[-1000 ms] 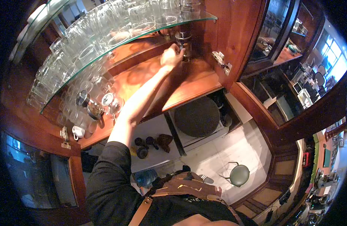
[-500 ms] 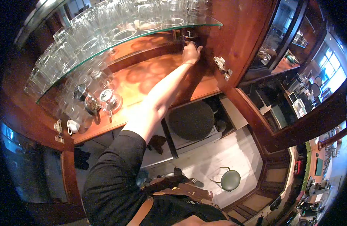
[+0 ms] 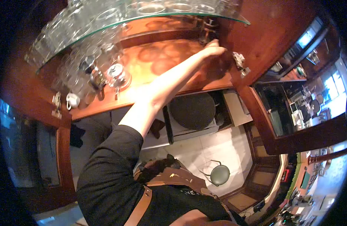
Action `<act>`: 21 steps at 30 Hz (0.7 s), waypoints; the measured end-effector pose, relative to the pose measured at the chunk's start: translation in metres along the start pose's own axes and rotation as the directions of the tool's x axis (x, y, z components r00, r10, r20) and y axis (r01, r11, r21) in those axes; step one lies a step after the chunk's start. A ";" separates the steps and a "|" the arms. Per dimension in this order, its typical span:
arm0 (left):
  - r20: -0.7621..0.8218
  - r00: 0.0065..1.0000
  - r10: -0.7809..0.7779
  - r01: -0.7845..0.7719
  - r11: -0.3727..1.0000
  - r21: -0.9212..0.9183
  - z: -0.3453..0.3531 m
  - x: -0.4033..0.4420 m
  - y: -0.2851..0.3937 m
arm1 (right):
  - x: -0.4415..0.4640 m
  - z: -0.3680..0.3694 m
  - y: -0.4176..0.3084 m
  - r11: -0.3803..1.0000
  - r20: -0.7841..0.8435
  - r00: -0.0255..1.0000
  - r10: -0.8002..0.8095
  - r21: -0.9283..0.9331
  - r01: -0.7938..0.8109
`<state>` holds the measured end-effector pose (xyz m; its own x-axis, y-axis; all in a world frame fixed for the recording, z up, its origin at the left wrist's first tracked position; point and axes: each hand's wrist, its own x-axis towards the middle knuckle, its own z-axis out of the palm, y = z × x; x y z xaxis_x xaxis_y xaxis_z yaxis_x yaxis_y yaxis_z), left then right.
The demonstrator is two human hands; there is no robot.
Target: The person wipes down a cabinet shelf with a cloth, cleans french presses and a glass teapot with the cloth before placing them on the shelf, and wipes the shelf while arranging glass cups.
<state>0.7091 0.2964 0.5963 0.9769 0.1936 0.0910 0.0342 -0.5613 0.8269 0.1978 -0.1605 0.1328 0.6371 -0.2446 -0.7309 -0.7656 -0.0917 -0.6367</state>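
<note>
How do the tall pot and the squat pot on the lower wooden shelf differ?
The tall pot is slim; the squat pot is lower and rounder.
The tall pot has a dark top, while the squat pot has a bright, silvery lid.
Both have see-through bodies and sit near each other on the wooden shelf.

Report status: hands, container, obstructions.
Left hand at container, grip unclear. Right hand out of view. Glass shelf overhead, possible snag.
</note>
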 end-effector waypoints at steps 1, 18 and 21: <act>-0.075 0.995 0.064 -0.071 0.993 -0.099 0.006 -0.022 0.010 | 0.003 0.000 -0.005 1.000 0.013 1.000 -0.010 -0.017 0.010; 0.036 0.532 -0.846 0.564 0.322 -0.760 0.081 -0.543 -0.426 | -0.017 0.004 -0.103 0.821 0.295 0.954 0.045 -0.555 0.133; 0.071 0.429 -0.900 0.777 0.328 -0.537 0.072 -0.534 -0.458 | -0.032 -0.015 -0.108 0.674 0.304 0.945 0.122 -0.724 0.146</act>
<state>0.1867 0.3925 0.1292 0.4035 0.5316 -0.7447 0.6566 0.3986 0.6403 0.2588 -0.1576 0.2291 0.5357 0.0513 -0.8428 -0.4870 -0.7966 -0.3580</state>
